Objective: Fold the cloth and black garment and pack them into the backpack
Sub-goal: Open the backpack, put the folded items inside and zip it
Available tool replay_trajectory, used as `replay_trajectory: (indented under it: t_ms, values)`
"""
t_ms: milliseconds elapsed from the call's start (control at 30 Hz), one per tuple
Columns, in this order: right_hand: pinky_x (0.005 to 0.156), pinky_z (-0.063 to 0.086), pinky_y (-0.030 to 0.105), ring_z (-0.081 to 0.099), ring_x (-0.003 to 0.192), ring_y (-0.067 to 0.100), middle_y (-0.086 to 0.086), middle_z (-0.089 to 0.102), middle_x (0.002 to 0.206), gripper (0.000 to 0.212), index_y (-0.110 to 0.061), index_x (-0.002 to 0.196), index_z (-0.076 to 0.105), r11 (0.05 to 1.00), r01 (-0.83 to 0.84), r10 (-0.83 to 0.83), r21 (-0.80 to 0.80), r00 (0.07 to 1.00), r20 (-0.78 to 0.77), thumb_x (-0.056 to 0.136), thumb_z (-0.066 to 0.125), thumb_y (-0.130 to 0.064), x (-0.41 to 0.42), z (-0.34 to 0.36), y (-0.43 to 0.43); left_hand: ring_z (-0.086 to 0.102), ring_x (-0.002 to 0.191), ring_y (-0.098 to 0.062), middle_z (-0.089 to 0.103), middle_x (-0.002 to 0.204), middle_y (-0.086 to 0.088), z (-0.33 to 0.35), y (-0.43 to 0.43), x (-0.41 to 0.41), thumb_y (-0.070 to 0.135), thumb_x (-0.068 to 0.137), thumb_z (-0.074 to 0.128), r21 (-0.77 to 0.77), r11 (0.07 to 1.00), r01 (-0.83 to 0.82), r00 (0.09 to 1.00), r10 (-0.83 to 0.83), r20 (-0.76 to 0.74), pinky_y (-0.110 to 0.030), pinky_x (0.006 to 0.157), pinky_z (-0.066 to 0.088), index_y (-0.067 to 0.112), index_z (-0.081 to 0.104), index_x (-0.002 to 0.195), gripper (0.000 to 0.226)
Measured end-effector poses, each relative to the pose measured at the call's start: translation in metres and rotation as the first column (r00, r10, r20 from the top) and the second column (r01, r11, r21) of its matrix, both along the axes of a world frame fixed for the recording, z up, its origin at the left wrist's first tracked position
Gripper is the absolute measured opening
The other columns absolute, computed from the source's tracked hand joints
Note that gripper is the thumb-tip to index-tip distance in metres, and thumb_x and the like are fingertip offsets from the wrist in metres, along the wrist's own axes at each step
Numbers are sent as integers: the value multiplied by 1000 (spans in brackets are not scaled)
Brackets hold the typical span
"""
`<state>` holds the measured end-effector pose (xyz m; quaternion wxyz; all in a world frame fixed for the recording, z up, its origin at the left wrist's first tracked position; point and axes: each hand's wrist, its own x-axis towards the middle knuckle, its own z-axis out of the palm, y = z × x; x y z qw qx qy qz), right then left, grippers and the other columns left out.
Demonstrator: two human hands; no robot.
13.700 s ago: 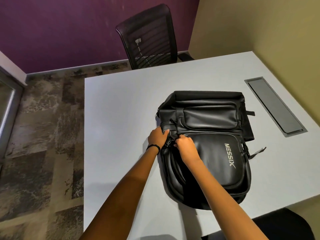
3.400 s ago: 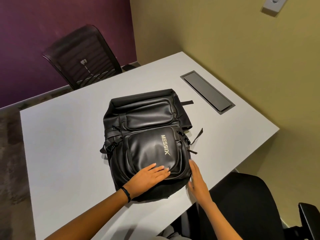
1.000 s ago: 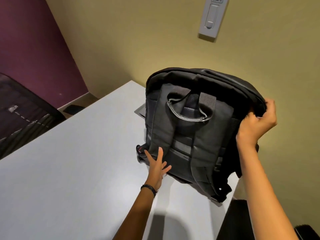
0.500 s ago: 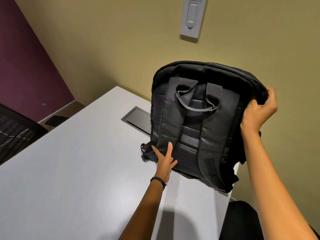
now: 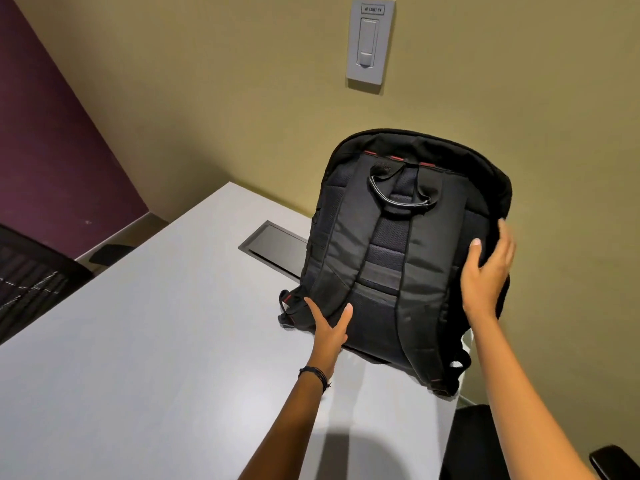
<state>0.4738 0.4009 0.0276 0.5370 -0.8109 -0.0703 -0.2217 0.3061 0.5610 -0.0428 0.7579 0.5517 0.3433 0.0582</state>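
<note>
The black backpack (image 5: pixel 391 271) stands upright near the right edge of the white table (image 5: pixel 156 358), its back panel, shoulder straps and top handle facing me. My left hand (image 5: pixel 329 329) presses straight fingers against its lower left corner. My right hand (image 5: pixel 486 275) lies against the bag's right side, thumb on the back panel and fingers laid along the side. The cloth and the black garment are out of sight.
A grey cable hatch (image 5: pixel 273 247) is set into the table just left of the bag. A black mesh chair (image 5: pixel 31 282) stands at the far left and a black seat (image 5: pixel 491 441) at the table's right edge. A wall switch (image 5: pixel 369 43) hangs above.
The backpack, flat on the table earlier, now stands upright. Over the last second my right hand slid from the top right corner down to the bag's right side; my left hand stayed at the base.
</note>
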Motion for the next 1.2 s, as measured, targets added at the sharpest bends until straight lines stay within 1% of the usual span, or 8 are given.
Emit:
replay_trajectory:
  t_ms: [100, 233, 333, 433, 567, 800, 1033, 1200]
  values:
    - [118, 14, 36, 18, 142, 18, 8, 23, 153, 52, -13, 145, 26, 987, -95, 91, -133, 995, -36, 96, 38, -27, -12, -27, -4, 11, 146, -21, -1, 159, 2, 5, -13, 0, 60, 70, 69, 96, 988, 123, 992, -125, 15, -39, 118, 17, 43, -19, 142, 115]
    - [118, 1, 46, -5, 145, 15, 3, 0, 158, 75, -18, 149, 11, 896, -223, 191, -385, 974, -119, 88, 33, -54, -35, -68, -2, -20, 143, -22, -26, 154, -9, 0, -30, 6, 50, 82, 63, 287, 894, 344, 938, -338, -74, -40, 117, 4, 36, -15, 145, 101]
    - [115, -2, 50, -14, 144, 22, 5, -13, 157, 93, -24, 149, -5, 776, -265, 205, -572, 964, -167, 79, 37, -68, -49, -94, -9, -25, 140, -31, -38, 148, -8, -7, -35, 9, 92, 45, 46, 377, 814, 443, 896, -415, -156, -48, 116, 3, 38, -12, 146, 128]
    - [111, 2, 57, -18, 143, 28, 9, -18, 156, 100, -27, 149, -6, 673, -304, 220, -674, 953, -210, 74, 37, -75, -58, -114, -12, -30, 137, -33, -43, 145, -7, -19, -36, 13, 98, 35, 38, 391, 796, 462, 886, -427, -179, -51, 115, 2, 37, -12, 146, 136]
    - [107, 5, 61, -23, 142, 29, 5, -28, 153, 100, -33, 147, -12, 636, -340, 235, -693, 941, -245, 73, 34, -80, -58, -126, -10, -33, 136, -35, -45, 143, -7, -26, -38, 26, 51, 85, 58, 425, 772, 473, 881, -431, -196, -50, 115, 1, 37, -13, 145, 94]
    - [105, 7, 69, -27, 139, 31, 12, -25, 151, 114, -36, 142, -22, 589, -361, 175, -723, 930, -322, 72, 65, -59, -33, -125, 9, -33, 136, -32, -44, 144, -6, -34, -21, 45, 33, 93, 56, 495, 725, 478, 877, -426, -222, -51, 115, 0, 31, -11, 148, 87]
    - [105, 13, 70, -22, 138, 36, 15, -24, 150, 110, -24, 146, -10, 549, -362, 115, -754, 926, -361, 73, 65, -57, -33, -119, 14, -4, 146, -32, -25, 154, -14, -65, -11, 20, 10, 89, 55, 790, 195, 582, 803, -291, -520, -39, 109, 35, 24, -9, 149, 89]
    - [105, 14, 69, -17, 140, 38, 20, -14, 154, 108, -22, 145, -7, 561, -350, 103, -750, 929, -356, 73, 67, -54, -40, -117, 14, 1, 146, -30, -16, 157, -11, -67, -3, 10, 12, 91, 54, 771, 128, 624, 765, -302, -568, -42, 114, 26, 25, -5, 150, 84]
